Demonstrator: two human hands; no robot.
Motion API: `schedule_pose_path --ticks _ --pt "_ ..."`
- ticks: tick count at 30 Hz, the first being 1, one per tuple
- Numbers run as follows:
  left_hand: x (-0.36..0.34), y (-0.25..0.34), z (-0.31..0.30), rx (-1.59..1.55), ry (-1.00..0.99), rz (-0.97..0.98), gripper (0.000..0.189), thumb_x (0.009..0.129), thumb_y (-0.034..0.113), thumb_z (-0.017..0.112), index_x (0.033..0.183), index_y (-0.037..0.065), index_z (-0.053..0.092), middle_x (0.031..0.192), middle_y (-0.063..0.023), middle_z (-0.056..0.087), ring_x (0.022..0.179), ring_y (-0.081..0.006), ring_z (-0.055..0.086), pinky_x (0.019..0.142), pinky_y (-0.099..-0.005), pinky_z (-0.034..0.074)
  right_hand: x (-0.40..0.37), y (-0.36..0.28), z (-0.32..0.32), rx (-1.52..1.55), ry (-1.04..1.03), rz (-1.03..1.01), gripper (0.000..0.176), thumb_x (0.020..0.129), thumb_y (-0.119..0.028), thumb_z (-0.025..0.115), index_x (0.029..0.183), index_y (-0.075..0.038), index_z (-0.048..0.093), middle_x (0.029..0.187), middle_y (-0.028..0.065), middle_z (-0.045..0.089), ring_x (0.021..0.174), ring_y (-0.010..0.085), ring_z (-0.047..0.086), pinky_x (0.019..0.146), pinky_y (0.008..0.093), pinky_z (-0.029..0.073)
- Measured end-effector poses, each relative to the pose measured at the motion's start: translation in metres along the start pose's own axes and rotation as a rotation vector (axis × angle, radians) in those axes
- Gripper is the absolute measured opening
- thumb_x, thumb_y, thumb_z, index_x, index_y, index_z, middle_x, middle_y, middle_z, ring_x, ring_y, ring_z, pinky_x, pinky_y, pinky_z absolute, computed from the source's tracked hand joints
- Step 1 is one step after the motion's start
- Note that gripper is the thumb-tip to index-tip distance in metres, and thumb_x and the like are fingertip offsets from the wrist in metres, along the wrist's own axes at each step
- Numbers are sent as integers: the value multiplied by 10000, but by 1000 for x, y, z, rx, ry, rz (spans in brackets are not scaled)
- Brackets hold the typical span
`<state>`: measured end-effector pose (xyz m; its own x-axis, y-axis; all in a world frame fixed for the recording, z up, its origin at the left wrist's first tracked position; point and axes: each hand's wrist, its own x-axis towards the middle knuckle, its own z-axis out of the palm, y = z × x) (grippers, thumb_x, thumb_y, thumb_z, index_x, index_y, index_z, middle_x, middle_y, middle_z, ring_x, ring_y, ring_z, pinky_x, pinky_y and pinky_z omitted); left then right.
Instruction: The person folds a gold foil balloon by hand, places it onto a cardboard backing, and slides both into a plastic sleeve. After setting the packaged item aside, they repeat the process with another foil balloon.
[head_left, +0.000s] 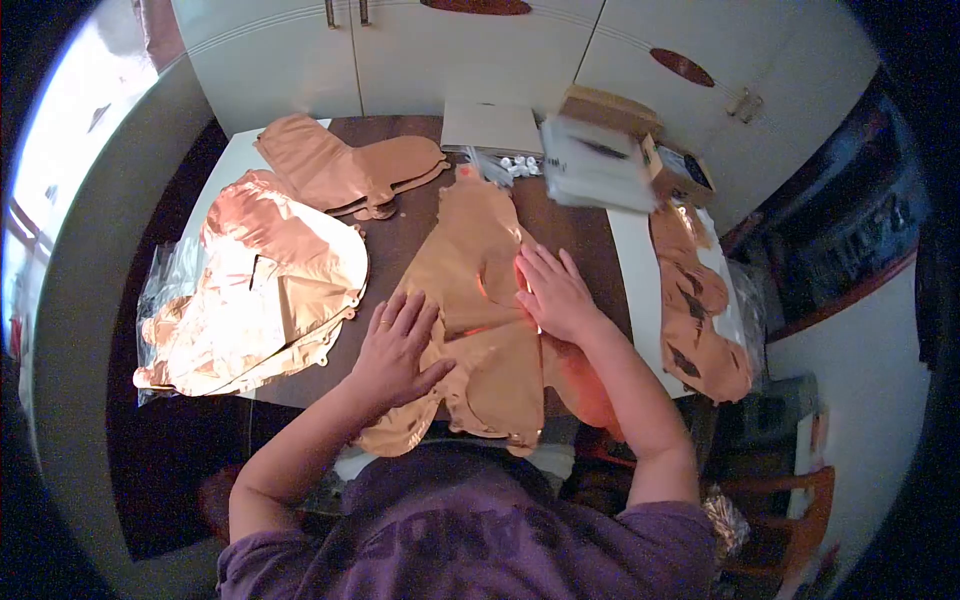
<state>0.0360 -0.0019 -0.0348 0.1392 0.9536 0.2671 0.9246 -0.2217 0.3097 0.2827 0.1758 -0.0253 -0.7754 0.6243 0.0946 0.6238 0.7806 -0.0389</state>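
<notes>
A flat copper-coloured foil sheet (470,240) with a lobed outline lies on the brown tabletop in front of me, its near end reaching the table's front edge. My left hand (400,347) rests on its left side, palm down, fingers spread. On its right side lies my right hand (553,290), also flat with the fingers extended, beside a fold with a reddish edge. Part of the foil under my right forearm looks reddish. Neither hand grips anything.
Shiny foil pieces (265,290) lie in a pile at left, with more foil (350,165) behind. White caps (520,165), a plastic bag stack (597,165) and an open cardboard box (678,168) stand at the back. Folded foil pieces (700,325) lie at right. A chair (800,510) is lower right.
</notes>
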Motion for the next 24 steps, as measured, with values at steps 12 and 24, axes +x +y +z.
schedule_pose_path --ticks 12,24 --pt "41 -5 -3 -43 83 81 569 854 348 636 1291 6 511 1368 -221 474 1322 -399 392 1118 -543 260 5 -1 -1 45 15 27 607 948 -368 499 1434 -22 387 1519 174 344 1405 358 307 1160 515 215" --pt "54 -11 10 -64 16 118 564 849 340 634 1299 22 518 1360 -200 500 1319 -378 416 1126 -524 270 17 23 7 176 141 -107 426 942 -256 496 1284 -8 556 1414 146 493 1318 328 425 1103 481 321"
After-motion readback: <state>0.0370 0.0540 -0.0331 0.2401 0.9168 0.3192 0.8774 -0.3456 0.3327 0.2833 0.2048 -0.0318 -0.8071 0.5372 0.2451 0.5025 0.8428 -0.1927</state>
